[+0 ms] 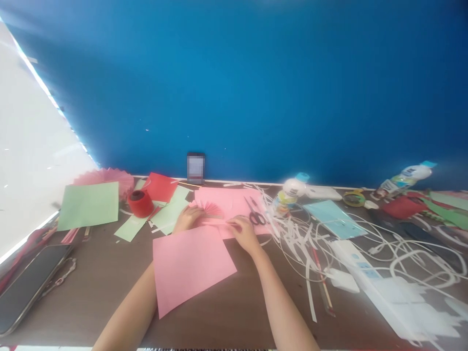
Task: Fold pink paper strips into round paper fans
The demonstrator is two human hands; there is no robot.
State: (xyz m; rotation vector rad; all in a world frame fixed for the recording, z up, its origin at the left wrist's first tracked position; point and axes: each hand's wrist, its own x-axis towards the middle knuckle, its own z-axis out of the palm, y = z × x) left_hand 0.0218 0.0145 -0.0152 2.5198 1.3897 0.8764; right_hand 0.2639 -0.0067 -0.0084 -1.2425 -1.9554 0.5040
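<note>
My left hand point(187, 219) is closed on a pink pleated paper point(210, 207), whose folds fan out beyond the fingers. The thumb and fingers of my right hand point(243, 232) pinch the right end of the same folded paper, along a narrow pink strip. Beneath them lies a larger pink sheet point(234, 195). Another pink sheet point(192, 268) rests over my left forearm, nearer to me. Scissors point(256, 214) with dark handles lie on the far pink sheet, just beyond my right hand.
Left stand a red spool point(140, 204), a green sheet point(89, 205) and a phone point(31, 282). Another small device point(196, 168) leans against the blue wall. On the right are white paper strips point(296, 241), tangled cables, a power strip point(369, 287) and a bottle point(290, 194).
</note>
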